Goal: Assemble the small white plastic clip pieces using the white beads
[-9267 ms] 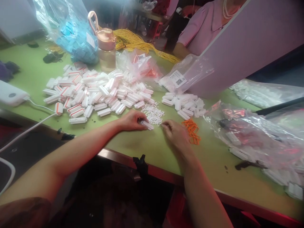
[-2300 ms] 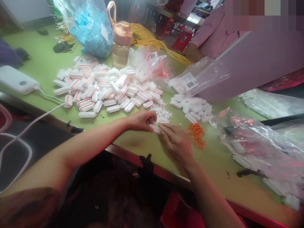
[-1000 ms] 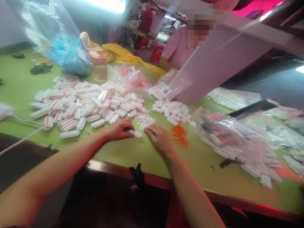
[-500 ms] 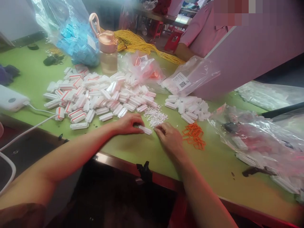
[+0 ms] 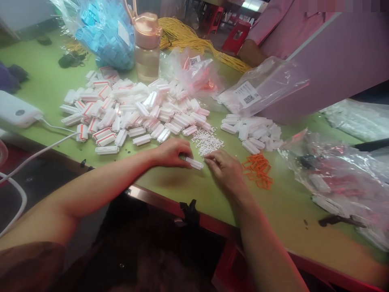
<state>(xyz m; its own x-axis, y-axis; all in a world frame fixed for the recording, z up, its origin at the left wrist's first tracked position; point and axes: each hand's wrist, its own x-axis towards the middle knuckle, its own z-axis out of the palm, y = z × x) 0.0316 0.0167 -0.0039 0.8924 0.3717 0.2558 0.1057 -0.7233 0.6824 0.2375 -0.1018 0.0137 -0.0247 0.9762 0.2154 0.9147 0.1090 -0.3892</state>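
Note:
My left hand (image 5: 173, 153) is closed on a narrow white plastic piece (image 5: 194, 163), whose end sticks out to the right past the fingertips. Just beyond it, my right hand (image 5: 226, 166) has thumb and fingers pinched together at the near edge of a heap of tiny white pegs (image 5: 208, 142). Whatever lies between those fingertips is too small to make out. Behind the left hand spreads a large pile of similar white plastic pieces (image 5: 136, 109), some with red-orange stripes. Orange rectangular frames (image 5: 258, 171) lie to the right of my right hand.
A smaller pile of white pieces (image 5: 253, 133) sits beyond the orange frames. Farther back stand a bottle (image 5: 147, 48) and a bag of blue parts (image 5: 106, 38). Clear plastic bags (image 5: 343, 174) cover the right side. A white device (image 5: 20, 109) trails a cable. Another person's arm (image 5: 251, 50) shows behind.
The view has shifted, so the table's contents appear farther right and higher. The left hand keeps its white piece, held slightly nearer me relative to the peg heap; the right hand stays pinched.

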